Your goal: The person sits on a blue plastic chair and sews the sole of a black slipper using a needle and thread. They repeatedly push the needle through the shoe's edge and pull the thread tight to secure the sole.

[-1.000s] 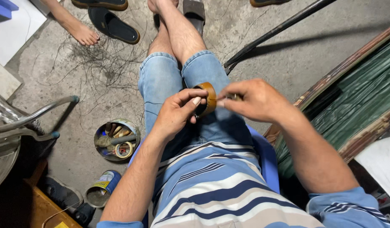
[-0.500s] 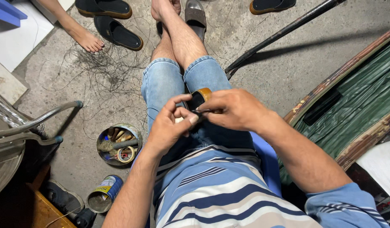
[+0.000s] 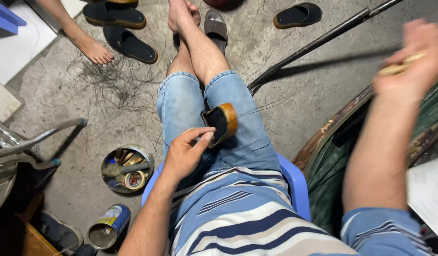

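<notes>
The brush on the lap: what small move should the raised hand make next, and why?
Probably bring the right hand back down to the brush. That hand is raised far out to the right, blurred, gripping a small pale tool, and a thin thread runs from the brush toward it. The left hand holds the brush on the thigh, black bristles facing it, so the work lies there.

Left hand [image 3: 188, 151] pinches a wooden brush [image 3: 221, 123]; right hand [image 3: 413, 54] raised.
</notes>
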